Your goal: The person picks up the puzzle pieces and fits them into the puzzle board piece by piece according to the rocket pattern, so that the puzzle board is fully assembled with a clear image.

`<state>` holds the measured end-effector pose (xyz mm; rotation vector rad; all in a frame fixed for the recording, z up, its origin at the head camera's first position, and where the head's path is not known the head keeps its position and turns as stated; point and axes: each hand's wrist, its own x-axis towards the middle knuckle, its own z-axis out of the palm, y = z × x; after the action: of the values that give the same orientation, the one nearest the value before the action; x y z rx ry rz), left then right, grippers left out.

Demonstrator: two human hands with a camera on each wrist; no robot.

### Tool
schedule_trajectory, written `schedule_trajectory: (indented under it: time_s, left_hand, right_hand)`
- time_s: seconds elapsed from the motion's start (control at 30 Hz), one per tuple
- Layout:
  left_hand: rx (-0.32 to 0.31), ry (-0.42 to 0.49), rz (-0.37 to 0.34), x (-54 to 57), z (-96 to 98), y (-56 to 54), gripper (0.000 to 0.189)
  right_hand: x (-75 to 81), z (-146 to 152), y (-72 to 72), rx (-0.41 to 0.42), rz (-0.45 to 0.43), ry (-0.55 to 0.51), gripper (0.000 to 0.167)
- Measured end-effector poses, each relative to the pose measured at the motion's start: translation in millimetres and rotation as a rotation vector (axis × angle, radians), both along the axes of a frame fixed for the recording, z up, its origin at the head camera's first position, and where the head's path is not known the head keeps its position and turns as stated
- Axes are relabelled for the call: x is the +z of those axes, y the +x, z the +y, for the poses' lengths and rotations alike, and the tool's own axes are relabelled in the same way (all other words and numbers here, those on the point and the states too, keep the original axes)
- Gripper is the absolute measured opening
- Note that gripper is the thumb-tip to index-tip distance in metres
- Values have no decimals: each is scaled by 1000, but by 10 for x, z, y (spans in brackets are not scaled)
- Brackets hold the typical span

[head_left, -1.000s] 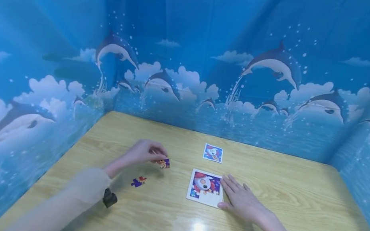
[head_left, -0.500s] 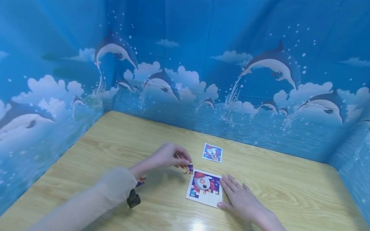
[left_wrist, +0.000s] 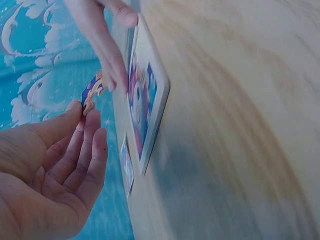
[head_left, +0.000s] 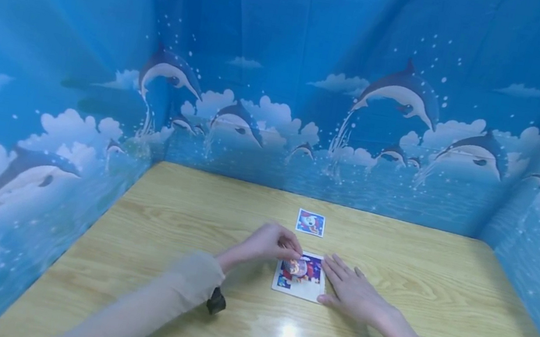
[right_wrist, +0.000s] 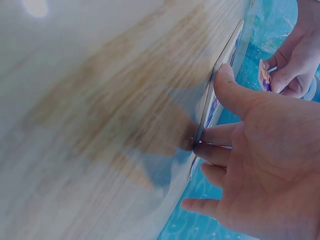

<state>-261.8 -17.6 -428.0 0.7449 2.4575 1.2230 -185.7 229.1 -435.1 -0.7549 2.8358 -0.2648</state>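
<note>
My left hand [head_left: 270, 243] pinches a purple and orange jigsaw piece [left_wrist: 93, 91] between thumb and fingertips. It holds the piece above the left part of a puzzle board [head_left: 302, 293], apart from the surface. The board is a white-framed square with a partly filled cartoon picture, pale and bare along its lower right. My right hand [head_left: 355, 291] lies with straight fingers along the board's right edge, its thumb at the lower corner. In the right wrist view, the thumb and fingertips touch the rim of the board [right_wrist: 207, 107].
A small picture card [head_left: 311, 223] lies on the wooden table [head_left: 394, 253] behind the board. Blue dolphin-print curtains [head_left: 272, 151] enclose the back and sides. Black wrist cameras, such as the left one [head_left: 216, 301], hang below both sleeves.
My left hand has carried the jigsaw piece rightward from the table's left side to over the board. A second loose piece is now hidden behind the left arm. My right hand has stayed put.
</note>
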Motion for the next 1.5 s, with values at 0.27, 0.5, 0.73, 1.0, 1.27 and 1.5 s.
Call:
schedule_trajectory:
  time_s: [0.27, 0.5, 0.73, 1.0, 1.27, 1.5]
  left_hand:
    - [-31, -60, 35, -130, 283, 81, 6]
    - [-40, -111, 54, -207, 429, 154, 5]
    - [-60, -165, 108, -220, 482, 170, 6]
    - [-55, -196, 112, -215, 504, 173, 14]
    - [-28, -251, 156, -225, 539, 162, 8]
    - [1, -263, 135, -213, 572, 132, 8]
  right_hand:
    - [1, 3, -4, 0, -1, 2, 79]
    - [4, 0, 2, 13, 7, -6, 80]
    - [21, 0, 17, 8, -3, -21, 78]
    - [-5, 16, 3, 22, 15, -35, 79]
    - [-3, 10, 3, 21, 11, -27, 79]
    - [24, 1, 8, 23, 8, -26, 80]
